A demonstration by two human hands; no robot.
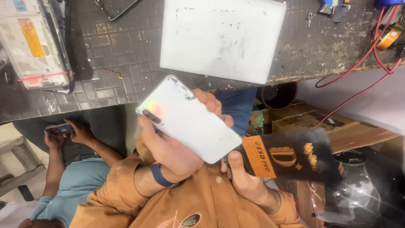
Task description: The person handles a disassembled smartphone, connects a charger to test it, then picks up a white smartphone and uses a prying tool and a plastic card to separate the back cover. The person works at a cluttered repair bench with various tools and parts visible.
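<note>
My left hand (168, 152), a blue band at its wrist, holds a white smartphone (190, 120) back side up, thumb near the camera at its left corner. The phone's back is scuffed near the top edge. My right hand (244, 177) grips the orange-labelled handle of a flat black brush (291, 156), whose dark bristles point right. The brush handle sits just under the phone's lower right corner. Both hands are in front of my orange shirt (198, 202), below the table edge.
A dark worn worktable (118, 50) carries a white square pad (221, 38) and an opened device (31, 42) at the left. Red wires (358, 63) hang at the right above cardboard boxes (337, 126). Another person's hand (78, 133) holds a phone at the left.
</note>
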